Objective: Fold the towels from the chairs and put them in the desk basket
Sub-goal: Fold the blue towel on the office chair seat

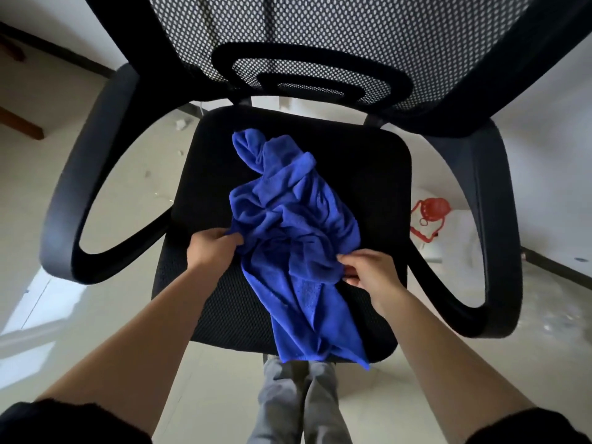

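A crumpled blue towel [294, 232] lies on the black seat [378, 174] of a mesh-backed office chair, its near end hanging over the seat's front edge. My left hand [213, 248] pinches the towel's left edge. My right hand [368, 270] grips a bunched fold on the towel's right side. No basket and no desk are in view.
The chair's curved black armrests stand to the left [73, 200] and right [493, 225] of the seat. Its mesh backrest [320, 36] rises behind. A red object [431, 216] lies on the pale tiled floor to the right. My legs [298, 405] stand at the seat's front.
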Available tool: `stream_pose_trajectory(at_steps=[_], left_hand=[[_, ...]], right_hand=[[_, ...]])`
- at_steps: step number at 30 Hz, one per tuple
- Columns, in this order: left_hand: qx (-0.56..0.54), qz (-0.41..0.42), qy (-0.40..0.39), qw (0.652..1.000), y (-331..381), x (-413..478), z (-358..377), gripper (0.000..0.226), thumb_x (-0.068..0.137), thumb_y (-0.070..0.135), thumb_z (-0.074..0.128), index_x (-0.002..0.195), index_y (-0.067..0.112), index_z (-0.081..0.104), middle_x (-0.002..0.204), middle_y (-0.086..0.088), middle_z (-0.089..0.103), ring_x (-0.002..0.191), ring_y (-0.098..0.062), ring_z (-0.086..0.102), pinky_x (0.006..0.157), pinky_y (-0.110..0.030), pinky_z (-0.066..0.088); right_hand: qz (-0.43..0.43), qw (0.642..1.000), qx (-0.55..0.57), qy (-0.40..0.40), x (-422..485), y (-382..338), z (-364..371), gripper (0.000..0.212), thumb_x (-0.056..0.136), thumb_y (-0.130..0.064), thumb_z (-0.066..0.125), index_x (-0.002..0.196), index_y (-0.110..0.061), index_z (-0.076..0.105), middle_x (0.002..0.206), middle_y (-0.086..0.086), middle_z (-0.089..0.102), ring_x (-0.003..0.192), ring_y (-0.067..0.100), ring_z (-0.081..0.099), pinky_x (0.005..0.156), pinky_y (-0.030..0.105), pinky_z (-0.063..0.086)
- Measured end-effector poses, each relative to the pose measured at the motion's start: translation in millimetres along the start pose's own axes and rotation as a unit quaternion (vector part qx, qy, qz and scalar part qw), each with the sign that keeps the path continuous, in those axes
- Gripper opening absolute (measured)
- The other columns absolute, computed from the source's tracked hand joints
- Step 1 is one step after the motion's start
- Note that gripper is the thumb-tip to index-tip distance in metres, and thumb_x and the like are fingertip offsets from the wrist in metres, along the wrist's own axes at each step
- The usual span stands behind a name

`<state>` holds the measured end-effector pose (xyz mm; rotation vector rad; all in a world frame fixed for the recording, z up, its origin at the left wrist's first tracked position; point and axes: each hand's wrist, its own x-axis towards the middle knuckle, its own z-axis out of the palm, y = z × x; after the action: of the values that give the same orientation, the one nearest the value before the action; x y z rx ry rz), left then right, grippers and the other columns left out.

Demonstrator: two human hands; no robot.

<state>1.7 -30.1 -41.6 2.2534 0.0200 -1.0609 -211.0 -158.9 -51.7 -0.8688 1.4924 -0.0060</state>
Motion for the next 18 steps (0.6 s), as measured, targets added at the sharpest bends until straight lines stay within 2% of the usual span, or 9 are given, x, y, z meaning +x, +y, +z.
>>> stream_pose_trajectory(at_steps=[3, 5, 6, 8, 10, 11, 13, 16, 18], left_hand=[[0.003, -0.024, -0.021, 0.999, -8.5, -1.5, -8.4, 0.008, 0.057, 0.028, 0.07, 0.056, 0.02, 0.071, 0.074, -0.01, 0.07, 0.082, -0.03, 0.066, 0.084, -0.047, 0.053], [0.0, -0.047, -0.047, 0.998, -16.4, -0.7, -13.9, 0.011, 0.06, 0.019, 0.078, 0.051, 0.018, 0.072, 0.069, -0.009, 0.071, 0.089, -0.036, 0.068, 0.084, -0.047, 0.053], [0.01, -0.051, -0.053, 0.997, -15.2, -7.0, -17.0, 0.019, 0.067, 0.015, 0.078, 0.05, 0.015, 0.07, 0.067, -0.007, 0.07, 0.089, -0.036, 0.068, 0.084, -0.043, 0.054], [0.03, -0.036, -0.03, 0.998, -8.3, -25.9, -24.1, 0.024, 0.077, 0.018, 0.075, 0.056, 0.011, 0.065, 0.065, -0.007, 0.063, 0.077, -0.032, 0.065, 0.076, -0.034, 0.052], [0.019, -0.006, 0.023, 1.0, -0.2, -45.8, -30.4, 0.03, 0.08, 0.027, 0.074, 0.062, 0.005, 0.062, 0.06, -0.007, 0.051, 0.061, -0.024, 0.049, 0.06, -0.03, 0.037], [-0.005, 0.012, 0.04, 0.999, 5.2, -57.6, -35.6, 0.029, 0.08, 0.03, 0.073, 0.067, 0.005, 0.064, 0.062, -0.008, 0.05, 0.062, -0.021, 0.046, 0.06, -0.03, 0.033], [-0.07, 0.029, 0.045, 0.996, 17.7, -80.1, -45.0, 0.024, 0.083, 0.031, 0.072, 0.072, 0.01, 0.068, 0.07, -0.009, 0.053, 0.068, -0.019, 0.046, 0.061, -0.03, 0.034], [-0.15, 0.046, 0.043, 0.987, 35.9, -109.6, -61.8, 0.024, 0.086, 0.028, 0.07, 0.067, 0.015, 0.066, 0.071, -0.006, 0.057, 0.07, -0.019, 0.05, 0.064, -0.03, 0.041], [-0.185, 0.058, 0.055, 0.979, 47.0, -127.0, -76.9, 0.025, 0.086, 0.028, 0.07, 0.066, 0.014, 0.064, 0.073, -0.008, 0.058, 0.074, -0.02, 0.052, 0.071, -0.033, 0.047]], right_hand=[[0.012, 0.997, 0.082, 0.013, -8.4, -12.7, -6.9, 0.006, 0.091, -0.007, 0.057, 0.092, -0.004, 0.063, 0.089, 0.013, 0.063, 0.085, 0.022, 0.061, 0.076, 0.029, 0.052], [0.005, 0.993, 0.12, 0.021, -13.8, -19.0, -12.8, 0.017, 0.095, -0.011, 0.052, 0.106, -0.003, 0.061, 0.098, 0.015, 0.064, 0.093, 0.025, 0.062, 0.079, 0.03, 0.051], [-0.012, 0.993, 0.114, 0.028, -20.3, -23.6, -14.9, 0.023, 0.093, -0.016, 0.053, 0.109, -0.003, 0.062, 0.103, 0.017, 0.066, 0.096, 0.027, 0.063, 0.078, 0.032, 0.05], [-0.052, 0.994, 0.083, 0.055, -29.6, -28.8, -18.8, 0.035, 0.081, -0.029, 0.063, 0.104, -0.002, 0.065, 0.103, 0.02, 0.068, 0.096, 0.031, 0.065, 0.078, 0.037, 0.049], [-0.096, 0.991, 0.032, 0.088, -42.0, -37.7, -24.3, 0.029, 0.081, -0.029, 0.067, 0.095, -0.004, 0.062, 0.09, 0.012, 0.066, 0.083, 0.026, 0.063, 0.072, 0.032, 0.047], [-0.118, 0.988, -0.002, 0.1, -52.7, -46.3, -27.9, 0.02, 0.086, -0.025, 0.065, 0.092, -0.006, 0.06, 0.082, 0.006, 0.062, 0.074, 0.018, 0.059, 0.066, 0.024, 0.044], [-0.16, 0.979, -0.05, 0.115, -67.6, -61.0, -34.9, 0.014, 0.091, -0.022, 0.062, 0.088, -0.008, 0.06, 0.074, 0.0, 0.056, 0.065, 0.009, 0.05, 0.058, 0.019, 0.037], [-0.183, 0.973, -0.068, 0.122, -94.4, -84.8, -47.7, 0.02, 0.091, -0.024, 0.061, 0.077, -0.01, 0.06, 0.067, 0.001, 0.053, 0.061, 0.014, 0.047, 0.057, 0.023, 0.037], [-0.17, 0.975, -0.064, 0.128, -113.6, -98.9, -56.7, 0.023, 0.09, -0.024, 0.061, 0.073, -0.008, 0.061, 0.069, 0.006, 0.055, 0.064, 0.021, 0.049, 0.064, 0.03, 0.04]])
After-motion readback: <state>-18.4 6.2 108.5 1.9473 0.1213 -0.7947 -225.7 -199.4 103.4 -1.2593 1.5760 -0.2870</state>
